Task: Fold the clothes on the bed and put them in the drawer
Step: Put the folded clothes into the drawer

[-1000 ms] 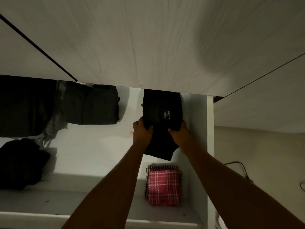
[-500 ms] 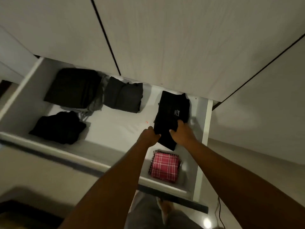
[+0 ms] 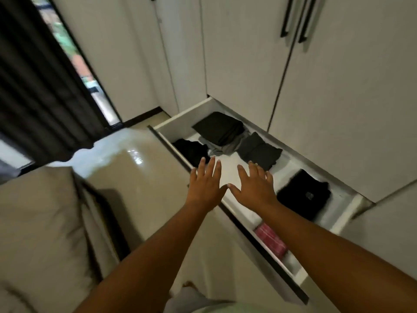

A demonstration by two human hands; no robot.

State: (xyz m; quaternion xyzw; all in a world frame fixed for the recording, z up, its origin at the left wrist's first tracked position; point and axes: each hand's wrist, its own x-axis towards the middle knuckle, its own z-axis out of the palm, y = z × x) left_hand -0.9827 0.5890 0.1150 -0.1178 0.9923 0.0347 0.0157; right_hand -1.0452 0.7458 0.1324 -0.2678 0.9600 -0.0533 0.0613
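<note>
Head | hands (image 3: 206,186) (image 3: 253,188) flat, splayed | drawer (image 3: 182,117) white, rectangular | black garment (image 3: 302,197) folded

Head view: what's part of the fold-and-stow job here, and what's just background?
Job:
- drawer, pulled open
- black folded garment with a small label, lying in it
- dark grey folded garment
- red checked cloth
- left hand and right hand, both flat and holding nothing

Background:
- curtain
- window
- wardrobe door handles

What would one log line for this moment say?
left hand: open | right hand: open | folded black garment: in white drawer
</note>
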